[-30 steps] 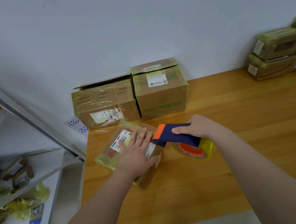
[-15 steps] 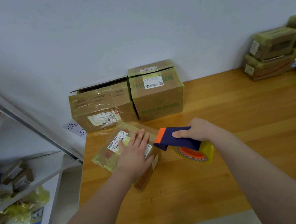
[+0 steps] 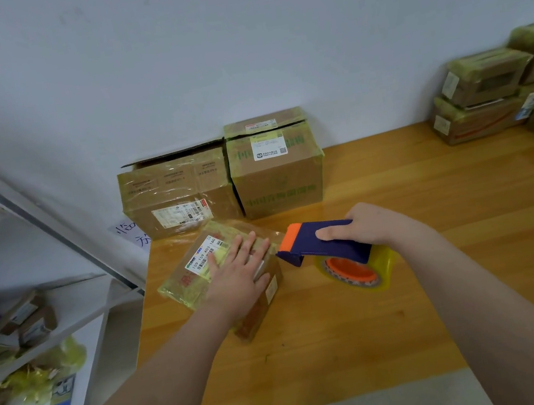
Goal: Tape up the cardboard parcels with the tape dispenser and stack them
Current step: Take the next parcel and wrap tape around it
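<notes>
Wooden table held small parcel, yellowish-taped w/ label; left hand flat, spread on it; right hand gripped blue/orange tape dispenser.

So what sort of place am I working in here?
Likely a small parcel packing or shipping room: taped, labelled cardboard boxes stacked against the wall, a wooden table as the bench, and metal shelving holding more small parcels.
</notes>
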